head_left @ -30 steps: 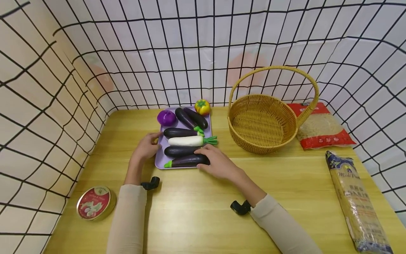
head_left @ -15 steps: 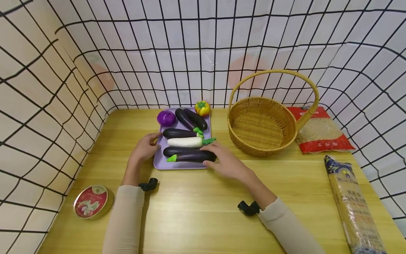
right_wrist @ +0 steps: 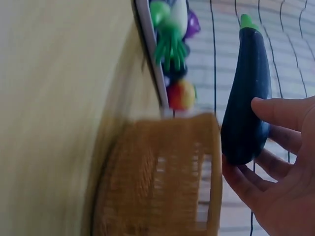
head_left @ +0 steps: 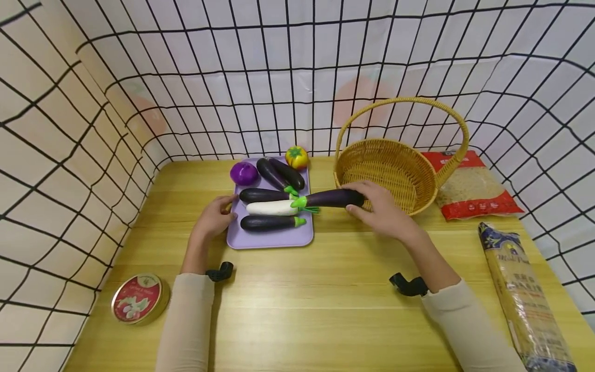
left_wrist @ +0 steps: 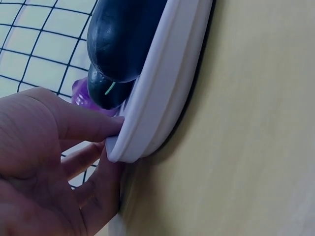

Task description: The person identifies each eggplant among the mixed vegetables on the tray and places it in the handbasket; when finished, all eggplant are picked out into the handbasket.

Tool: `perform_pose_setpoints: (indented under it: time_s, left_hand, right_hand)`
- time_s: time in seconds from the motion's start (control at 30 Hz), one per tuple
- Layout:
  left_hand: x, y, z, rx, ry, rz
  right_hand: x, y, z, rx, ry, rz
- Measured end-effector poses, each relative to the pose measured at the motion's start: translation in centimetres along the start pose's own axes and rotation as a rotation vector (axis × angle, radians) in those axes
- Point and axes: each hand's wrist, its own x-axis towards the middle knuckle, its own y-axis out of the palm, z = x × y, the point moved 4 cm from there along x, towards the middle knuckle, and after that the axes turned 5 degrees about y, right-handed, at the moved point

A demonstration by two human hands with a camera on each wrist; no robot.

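Observation:
Held up in my right hand (head_left: 383,209) is a dark eggplant (head_left: 332,198), gripped by its thick end. Its green stem end points left, over the leaves of a white radish (head_left: 271,207); the right wrist view shows thumb and fingers around the eggplant (right_wrist: 248,93). My left hand (head_left: 215,217) pinches the left rim of a lilac tray (head_left: 269,241); in the left wrist view the thumb lies on the tray's rim (left_wrist: 162,93). On the tray lie more eggplants (head_left: 267,223), the radish, a purple onion-like vegetable (head_left: 244,173) and a yellow-green pepper-like vegetable (head_left: 297,157).
A wicker basket (head_left: 341,178) with a tall handle stands right of the tray, just behind my right hand. Further right lie a red-ended food bag (head_left: 479,186) and a long noodle packet (head_left: 522,294). A round tin (head_left: 141,298) sits front left. Black wire mesh surrounds the table.
My right hand has lifted the front eggplant off the tray and carried it right, to the basket's near-left side. My left hand has stayed at the tray's edge.

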Motion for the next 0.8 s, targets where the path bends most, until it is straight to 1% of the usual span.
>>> perform_pose_setpoints:
  time_s: [0.1, 0.17, 0.33, 0.5, 0.7, 0.8]
  left_hand:
    - [-0.1, 0.0, 0.1, -0.013, -0.010, 0.008]
    - [-0.1, 0.0, 0.2, -0.024, -0.015, 0.010]
    - [-0.2, 0.0, 0.2, -0.044, -0.029, 0.008]
    - [-0.5, 0.1, 0.1, -0.062, -0.045, 0.014]
    - [-0.5, 0.1, 0.3, -0.102, -0.069, 0.013]
    - [-0.5, 0.1, 0.4, -0.104, -0.086, 0.012]
  right_hand:
    - [-0.2, -1.7, -1.5, -0.024, 0.030, -0.027]
    - [-0.2, -2.9, -2.5, -0.038, 0.066, -0.036]
    - [0.7, -5.1, -5.2, -0.093, 0.165, -0.031]
    - [2.7, -6.0, -7.8, -0.138, 0.234, -0.019]
    - [5.2, -6.3, -10.1, -0.161, 0.297, -0.049]
    - [5.9, -6.3, -10.9, -0.163, 0.351, -0.028]
